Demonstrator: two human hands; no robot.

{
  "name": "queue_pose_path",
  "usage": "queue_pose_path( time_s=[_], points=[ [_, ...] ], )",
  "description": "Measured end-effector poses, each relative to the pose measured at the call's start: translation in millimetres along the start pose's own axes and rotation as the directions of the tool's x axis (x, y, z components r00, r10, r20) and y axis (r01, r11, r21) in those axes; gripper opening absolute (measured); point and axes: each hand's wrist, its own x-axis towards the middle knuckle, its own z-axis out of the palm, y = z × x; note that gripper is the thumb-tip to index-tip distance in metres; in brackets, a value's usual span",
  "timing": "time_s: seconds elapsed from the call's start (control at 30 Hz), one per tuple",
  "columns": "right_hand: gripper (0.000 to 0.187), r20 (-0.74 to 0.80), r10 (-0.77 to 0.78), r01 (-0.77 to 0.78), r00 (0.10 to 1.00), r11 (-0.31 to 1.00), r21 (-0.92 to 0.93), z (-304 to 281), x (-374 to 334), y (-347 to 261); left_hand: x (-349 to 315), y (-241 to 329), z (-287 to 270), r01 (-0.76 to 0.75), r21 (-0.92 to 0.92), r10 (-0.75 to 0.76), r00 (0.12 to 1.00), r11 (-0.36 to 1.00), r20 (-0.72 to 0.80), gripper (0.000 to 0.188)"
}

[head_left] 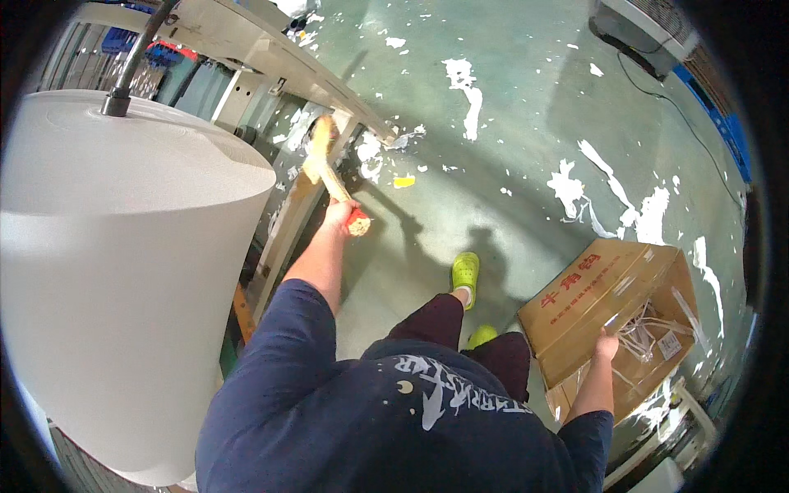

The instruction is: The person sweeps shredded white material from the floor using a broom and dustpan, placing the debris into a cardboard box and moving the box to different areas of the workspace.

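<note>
The left hand (339, 215) is clamping around a long tan broom-like tool with a red-wrapped near end (331, 180), its far end pointing toward the beige metal machine frame (300, 70). The right hand (606, 345) is gripping the edge of a brown cardboard carton (604, 283) at near right. A leftward swing would be risking tool contact with the frame or the large white cylindrical roll (123, 312); uneven lifting would be spilling the carton's pale plastic strips (643, 330). Torn white scraps (464, 90) are creating a slip hazard. Frame and roll are bounding the left; open green floor (526, 90) is extending far.
</note>
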Motion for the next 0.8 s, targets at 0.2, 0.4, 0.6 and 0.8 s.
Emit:
queue_pose_path(
  time_s=[0.2,0.4,0.6,0.8],
  points=[
    [0.043,0.14,0.091,-0.094,0.986,0.995,0.016,-34,45,-101,-101,-17,-68,0.157,0.226,-0.17,0.985,0.961,0.04,0.087],
    [0.031,0.124,-0.15,0.169,0.981,0.972,-0.165,-16,128,-108,-171,11,-28,0.151,-0.227,-0.146,0.988,0.962,0.038,0.075],
    [0.041,0.18,-0.271,0.322,0.946,0.698,-0.64,-6,185,-73,-33,16,14,-0.144,-0.131,0.105,0.959,0.981,-0.264,0.049],
    [0.037,-0.02,-0.115,0.092,0.993,0.875,-0.475,-46,240,-42,141,37,-20,-0.312,-0.062,0.271,0.896,0.948,-0.352,0.036]
  ],
)
